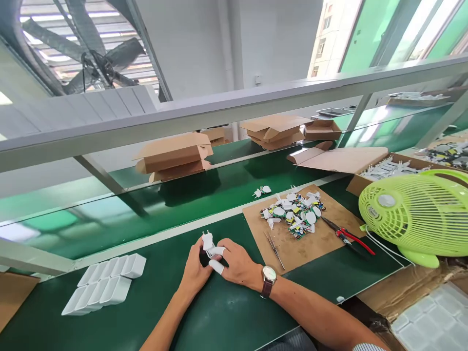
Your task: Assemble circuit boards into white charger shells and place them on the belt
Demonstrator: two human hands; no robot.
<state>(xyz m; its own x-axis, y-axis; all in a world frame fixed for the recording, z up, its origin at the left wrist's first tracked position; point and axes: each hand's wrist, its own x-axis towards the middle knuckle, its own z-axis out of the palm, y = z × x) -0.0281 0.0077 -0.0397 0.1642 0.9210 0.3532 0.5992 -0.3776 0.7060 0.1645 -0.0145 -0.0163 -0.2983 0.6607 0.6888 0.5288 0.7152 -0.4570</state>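
Over the green bench top, a white plug housing (207, 241) with two prongs pointing up sits between my hands. My left hand (195, 270) is closed around its left side. White covers sit on the thumb and a finger of my right hand (239, 261), which pinches the lower right of the piece. The exact grip underneath is partly hidden. To the right, a pile of small circuit boards with white plug parts (292, 212) lies on a brown cardboard sheet (256, 226). Tweezers (274, 249) and red-handled pliers (345, 234) rest on that sheet.
White open cases (122, 290) stand in rows at the left. One board assembly (262, 191) lies on the green conveyor belt (175, 207). Behind are cardboard boxes (179, 153). A lime-green fan (413, 212) and an open box of white parts (391, 168) occupy the right.
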